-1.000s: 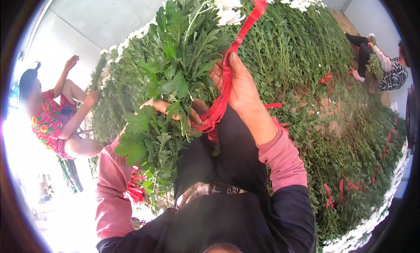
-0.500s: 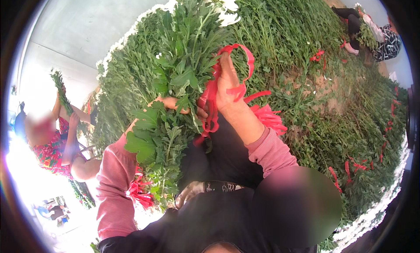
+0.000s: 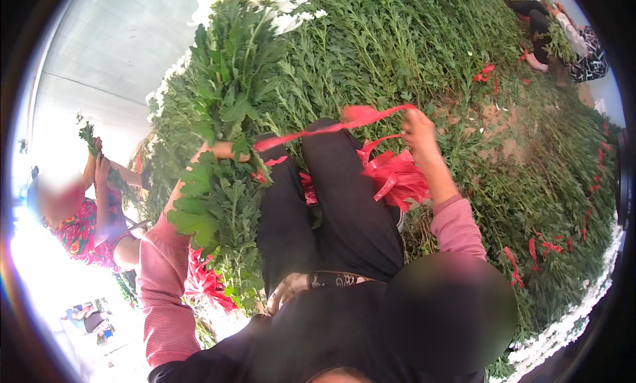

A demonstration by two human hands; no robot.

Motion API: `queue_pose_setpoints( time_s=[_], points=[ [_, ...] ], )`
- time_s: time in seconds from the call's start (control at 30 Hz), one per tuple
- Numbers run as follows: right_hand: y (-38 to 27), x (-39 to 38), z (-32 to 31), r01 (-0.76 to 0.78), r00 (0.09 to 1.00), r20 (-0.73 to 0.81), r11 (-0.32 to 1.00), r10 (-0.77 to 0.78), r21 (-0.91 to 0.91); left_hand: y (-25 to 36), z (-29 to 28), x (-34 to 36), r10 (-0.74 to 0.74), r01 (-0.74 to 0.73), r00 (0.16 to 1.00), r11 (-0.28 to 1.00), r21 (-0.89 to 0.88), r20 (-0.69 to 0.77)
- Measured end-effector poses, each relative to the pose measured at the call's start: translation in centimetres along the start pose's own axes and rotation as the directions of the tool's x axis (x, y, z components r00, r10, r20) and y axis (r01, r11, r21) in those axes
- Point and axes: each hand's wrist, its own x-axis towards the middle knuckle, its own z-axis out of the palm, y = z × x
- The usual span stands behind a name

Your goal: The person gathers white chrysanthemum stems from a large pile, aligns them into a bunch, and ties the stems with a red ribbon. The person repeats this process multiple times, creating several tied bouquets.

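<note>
My left hand [image 3: 228, 151] is closed around the stems of a leafy bunch of white chrysanthemums [image 3: 232, 72], whose blooms point away from me. Leaves cover part of its fingers. A red plastic ribbon [image 3: 311, 129] runs taut from the bunch at my left hand across to the right. Its other end is pinched in my right hand [image 3: 419, 135], held out over my right knee. Below that hand a cluster of red ribbon strips [image 3: 397, 178] hangs beside my right leg.
Piled chrysanthemums [image 3: 384, 45] spread ahead and to the right, with loose red ribbon bits [image 3: 543, 250] among them. More red strips [image 3: 207, 284] hang near my left forearm. One person [image 3: 86, 231] sits at the left holding flowers; another person [image 3: 583, 58] works at the far right.
My right hand has moved right, away from the bunch, drawing the ribbon from a loose loop into a stretched line. My left hand and the bunch have shifted left.
</note>
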Motion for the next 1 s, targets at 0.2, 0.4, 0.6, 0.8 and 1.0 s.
queue_pose_setpoints(
  time_s=[0.2, 0.4, 0.6, 0.8, 1.0],
  points=[
    [9.1, -1.3, -21.2, -0.410, 0.887, -0.432, 0.150, -0.165, -0.899, 1.1, -0.5, -2.0, -0.213, 0.222, 0.966, 0.974, 0.048, -0.150],
    [-1.4, -0.3, -7.6, 0.317, 0.745, 0.232, 0.025, -0.626, -0.948, 0.0, 0.7, -1.5, 0.435, -0.345, 0.896, 0.806, 0.480, -0.086],
    [-5.6, -8.6, 15.8, 0.713, 0.482, 0.785, 0.695, -0.390, -0.093, 3.0, 2.6, -3.2, 0.451, -0.390, 0.891, 0.825, 0.410, -0.060],
    [-4.4, -6.0, 16.6, 0.231, 0.734, 0.678, 0.954, -0.043, -0.190, 2.1, 1.3, -8.6, 0.449, -0.349, 0.870, 0.852, 0.390, -0.205],
    [-3.2, -6.5, 22.4, 0.669, 0.682, 0.676, 0.613, -0.280, -0.421, 1.1, -1.7, -9.3, 0.222, -0.168, 0.944, 0.959, 0.227, -0.243]
  ],
)
